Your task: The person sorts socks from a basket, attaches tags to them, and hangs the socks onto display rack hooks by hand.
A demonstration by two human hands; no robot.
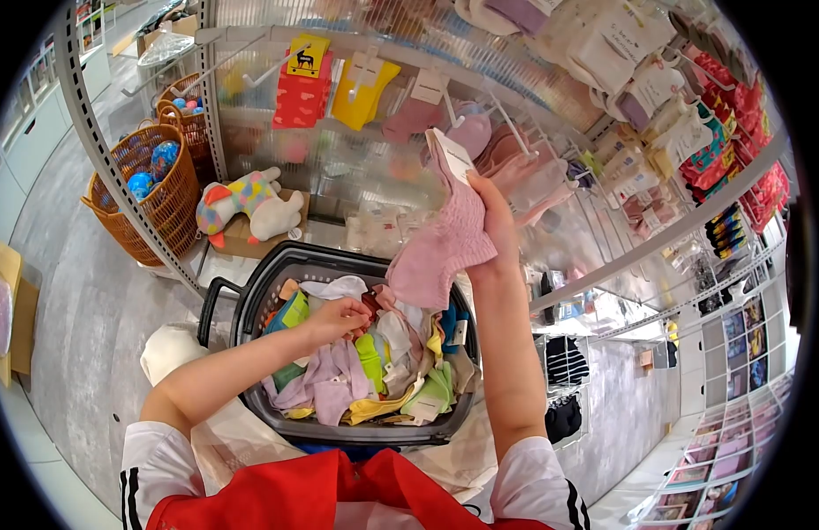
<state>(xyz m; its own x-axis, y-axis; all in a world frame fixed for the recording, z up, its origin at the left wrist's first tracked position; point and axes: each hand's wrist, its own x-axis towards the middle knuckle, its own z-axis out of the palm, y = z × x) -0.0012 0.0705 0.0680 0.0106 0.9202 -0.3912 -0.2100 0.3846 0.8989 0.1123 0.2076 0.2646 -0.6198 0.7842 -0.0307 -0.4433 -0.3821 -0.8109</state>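
Note:
My right hand [491,221] is raised over the basket's right side, closed around a pair of pink socks [440,238] with a white card at the top. The socks hang down and to the left from my grip. My left hand [341,320] is over the pile of socks [334,375] in the dark grey basket [259,389], its fingers curled in at a reddish piece. What those fingers hold, if anything, is hidden. Lilac, green, yellow and white socks lie loose and jumbled in the basket, some with cards.
Ahead stands a display rack with metal hooks [277,69], carrying red socks [301,97] and yellow socks [365,93]. More packs hang at the right. A spotted plush toy [250,208] and a wicker basket [149,194] with blue balls are at the left.

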